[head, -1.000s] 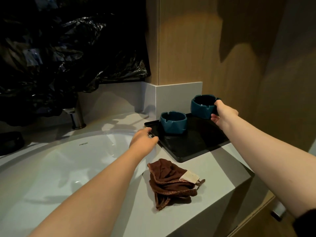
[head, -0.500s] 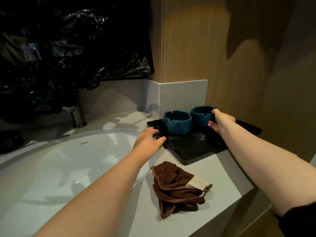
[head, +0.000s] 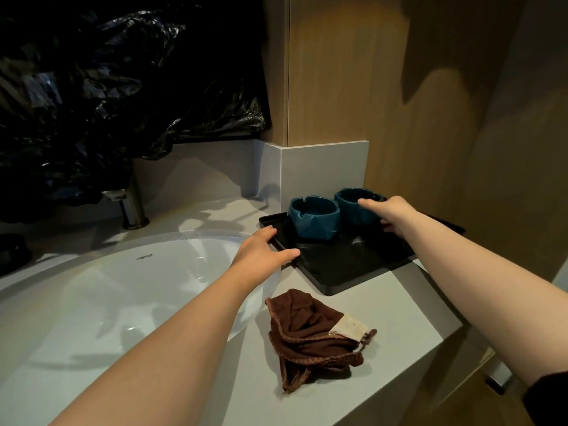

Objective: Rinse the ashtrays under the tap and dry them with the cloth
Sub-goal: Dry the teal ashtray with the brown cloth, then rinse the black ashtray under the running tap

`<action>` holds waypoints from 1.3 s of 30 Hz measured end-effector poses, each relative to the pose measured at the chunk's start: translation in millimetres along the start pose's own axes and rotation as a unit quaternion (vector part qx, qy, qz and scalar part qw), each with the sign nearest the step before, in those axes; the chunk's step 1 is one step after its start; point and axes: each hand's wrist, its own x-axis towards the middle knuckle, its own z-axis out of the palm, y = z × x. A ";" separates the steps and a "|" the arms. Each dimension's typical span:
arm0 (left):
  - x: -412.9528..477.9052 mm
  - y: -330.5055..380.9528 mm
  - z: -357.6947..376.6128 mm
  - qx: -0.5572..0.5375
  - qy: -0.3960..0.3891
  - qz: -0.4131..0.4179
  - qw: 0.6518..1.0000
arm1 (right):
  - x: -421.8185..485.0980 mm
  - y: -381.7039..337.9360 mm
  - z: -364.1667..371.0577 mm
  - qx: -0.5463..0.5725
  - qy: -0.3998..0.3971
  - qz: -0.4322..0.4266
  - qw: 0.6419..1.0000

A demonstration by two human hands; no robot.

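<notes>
Tray (head: 353,269), black, right of the basin (head: 138,287), bearing two teal pieces: the right ashtray (head: 349,210), rim clamped by the right hand (head: 395,213), thumb over the edge; the left ashtray (head: 313,216), untouched, just beyond the left hand (head: 261,250), whose straight fingers rest on the tray's edge. Rinsing likely means carrying leftward to the tap (head: 132,207), well apart; cloth (head: 310,330) lies nearer, on the counter.

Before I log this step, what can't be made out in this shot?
Head view:
Tap: top hidden by black plastic sheet.
Right ashtray: right side covered by right hand.
Left ashtray: inside too dark to judge.
Dark object: cut off by left edge.
</notes>
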 end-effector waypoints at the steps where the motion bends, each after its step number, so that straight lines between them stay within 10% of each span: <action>1: 0.4 -0.4 0.1 0.000 0.000 0.000 1.000 | 0.8 3.7 0.6 -0.035 -0.006 -0.023 0.999; 18: -6.1 8.5 -4.9 0.003 -0.003 0.002 1.000 | -34.8 -4.4 21.4 -0.177 0.127 -0.167 0.962; 27: -20.5 6.4 -59.1 0.028 0.026 -0.023 0.999 | -118.2 -75.0 83.6 -0.264 -0.030 -0.253 0.930; 39: -70.9 -110.8 -212.8 0.118 0.235 -0.136 0.955 | -209.5 -125.6 247.0 0.046 -0.135 -0.135 0.980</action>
